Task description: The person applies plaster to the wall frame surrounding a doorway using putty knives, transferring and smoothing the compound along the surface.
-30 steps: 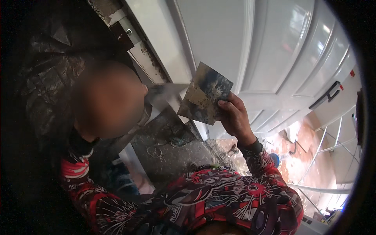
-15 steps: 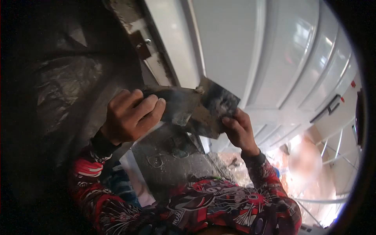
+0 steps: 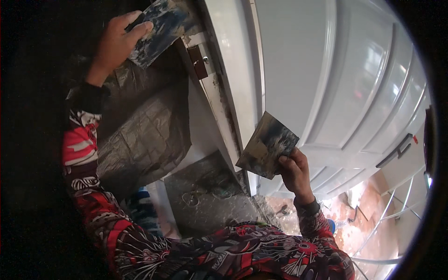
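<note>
A: Start at the fingers. Left hand (image 3: 114,44)?

B: Raised high, top left of view. Its fingers (image 3: 140,30) curl over the edge of a flat, blue-and-white smeared scraper blade (image 3: 161,28), closed on it. The blade's far end lies against the upper part of the grimy white door frame (image 3: 217,107), just above a small brown metal hinge plate (image 3: 198,60).

A: Right hand (image 3: 294,172)?

B: Lower, centre of view. Fingers (image 3: 285,161) and thumb pinch the lower corner of a second flat squarish blade, dirty tan and blue with dried filler (image 3: 267,150). Grip closed. This blade stands tilted, held in front of the frame's edge; whether it touches the frame I cannot tell.

A: Outward from there?

B: Both forearms in a red, black and white patterned sleeve (image 3: 88,158). Right of the frame, a glossy white panelled door (image 3: 336,84) with a dark lever handle (image 3: 396,150) far right. Left of the frame, crumpled grey plastic sheeting (image 3: 140,135) hangs over the dark opening. Below, a grey dusty concrete floor patch (image 3: 205,205) with scuffs.

A: Anything further off?

B: Lower right, a reddish tiled floor (image 3: 368,219) with white metal bars (image 3: 396,210) curving across it.
</note>
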{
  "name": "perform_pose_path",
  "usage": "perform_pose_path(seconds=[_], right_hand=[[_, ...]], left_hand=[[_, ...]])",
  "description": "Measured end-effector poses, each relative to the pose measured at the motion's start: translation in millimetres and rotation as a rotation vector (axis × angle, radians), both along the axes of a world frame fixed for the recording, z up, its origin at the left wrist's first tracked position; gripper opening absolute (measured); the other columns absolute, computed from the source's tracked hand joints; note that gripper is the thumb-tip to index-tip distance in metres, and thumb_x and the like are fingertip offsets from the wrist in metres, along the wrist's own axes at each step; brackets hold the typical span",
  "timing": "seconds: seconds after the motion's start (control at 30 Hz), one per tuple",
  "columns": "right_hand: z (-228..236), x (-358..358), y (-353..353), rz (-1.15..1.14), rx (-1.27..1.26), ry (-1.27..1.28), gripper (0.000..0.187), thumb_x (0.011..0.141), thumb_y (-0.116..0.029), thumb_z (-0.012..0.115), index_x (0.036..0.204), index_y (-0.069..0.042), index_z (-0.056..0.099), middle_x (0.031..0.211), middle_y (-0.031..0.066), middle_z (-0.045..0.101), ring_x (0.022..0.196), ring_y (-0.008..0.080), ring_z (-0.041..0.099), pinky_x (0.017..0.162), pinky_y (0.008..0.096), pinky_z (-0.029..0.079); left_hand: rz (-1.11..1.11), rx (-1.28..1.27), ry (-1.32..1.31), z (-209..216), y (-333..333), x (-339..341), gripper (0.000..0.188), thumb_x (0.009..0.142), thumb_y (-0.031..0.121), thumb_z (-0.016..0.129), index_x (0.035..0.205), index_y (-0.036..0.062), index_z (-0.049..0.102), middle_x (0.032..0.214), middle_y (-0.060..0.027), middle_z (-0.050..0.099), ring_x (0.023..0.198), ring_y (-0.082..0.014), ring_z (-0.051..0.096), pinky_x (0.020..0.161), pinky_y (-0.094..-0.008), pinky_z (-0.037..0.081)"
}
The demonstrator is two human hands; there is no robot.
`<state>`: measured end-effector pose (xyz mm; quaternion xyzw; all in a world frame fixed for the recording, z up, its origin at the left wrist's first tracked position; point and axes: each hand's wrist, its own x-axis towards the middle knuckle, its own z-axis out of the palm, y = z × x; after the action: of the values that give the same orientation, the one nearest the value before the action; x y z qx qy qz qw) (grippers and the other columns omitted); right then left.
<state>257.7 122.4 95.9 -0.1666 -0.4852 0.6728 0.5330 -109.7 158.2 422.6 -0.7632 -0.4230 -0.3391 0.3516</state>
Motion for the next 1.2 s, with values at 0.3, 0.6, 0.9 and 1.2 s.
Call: perform_pose_path(seconds=[0.3,0.6,0.9,1.2], right_hand=[[-3.3,-3.9,-7.9,-0.037,-0.04,-0.002,0.036,0.089,-0.009,0.051,0.122,0.005,0.053,0.112,0.0127,0.064,0.098,0.021,0.066,0.082,0.0328,0.056],[-16.2,0.7,-5.2,-0.053,-0.086,0.019,0.035,0.09,-0.007,0.051,0.122,0.005,0.053,0.114,0.0136,0.063,0.1,0.0218,0.065,0.083,0.0336,0.055],[-19.3,-1.5,-8.6,-0.053,-0.063,0.038,0.034,0.089,-0.007,0.051,0.122,0.005,0.053,0.113,0.0131,0.064,0.098,0.0221,0.066,0.081,0.0338,0.056],[-21.8,3.7,-12.6,-0.071,-0.048,0.026,0.031,0.092,-0.008,0.052,0.121,0.004,0.053,0.112,0.0134,0.064,0.097,0.0231,0.067,0.079,0.0342,0.058]], left_hand=[[0.18,-0.092,0.134,57.6,15.2,-33.2,0.036,0.091,0.03,0.065,0.107,-0.0026,0.066,0.09,-0.0133,0.07,0.084,-0.0191,0.066,0.076,-0.0328,0.049],[0.105,-0.072,0.064,-4.4,-4.3,1.5,0.054,0.091,0.04,0.065,0.122,-0.0034,0.06,0.099,-0.0186,0.069,0.095,-0.0252,0.066,0.087,-0.0345,0.049],[0.131,-0.1,0.121,28.7,16.0,0.5,0.044,0.092,0.035,0.065,0.111,-0.0044,0.064,0.094,-0.0198,0.069,0.085,-0.0265,0.068,0.077,-0.0367,0.052],[0.076,-0.087,-0.035,42.6,-4.1,43.0,0.02,0.085,0.013,0.061,0.078,-0.0056,0.061,0.065,-0.01,0.061,0.059,-0.0129,0.055,0.055,-0.0317,0.043]])
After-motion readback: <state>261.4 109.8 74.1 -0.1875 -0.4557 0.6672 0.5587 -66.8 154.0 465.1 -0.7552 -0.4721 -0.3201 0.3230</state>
